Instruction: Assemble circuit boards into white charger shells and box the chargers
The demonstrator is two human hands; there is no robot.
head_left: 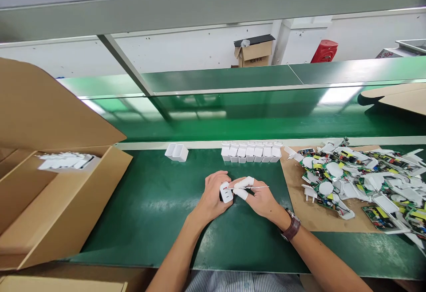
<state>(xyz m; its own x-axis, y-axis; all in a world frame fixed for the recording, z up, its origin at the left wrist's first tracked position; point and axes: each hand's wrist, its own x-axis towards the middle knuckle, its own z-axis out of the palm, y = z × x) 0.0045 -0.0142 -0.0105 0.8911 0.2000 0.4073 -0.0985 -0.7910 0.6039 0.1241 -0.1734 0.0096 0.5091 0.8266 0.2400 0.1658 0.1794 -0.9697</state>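
My left hand [214,196] is closed round a small white plastic housing [226,192] with slots in its face, held just above the green table [159,207]. My right hand [258,196], with white covers on its thumb and forefinger, pinches a thin metal tool [259,187]. The tool's tip end lies against the top of the housing; its exact contact is too small to tell. Beyond my hands stands a row of white housings [250,153], and two more white housings [177,152] stand farther left.
An open cardboard box [80,207] with white parts [66,161] inside stands at the left. A pile of circuit boards and white pieces [342,176] covers brown cardboard [309,219] at the right. A metal ledge [199,144] runs behind.
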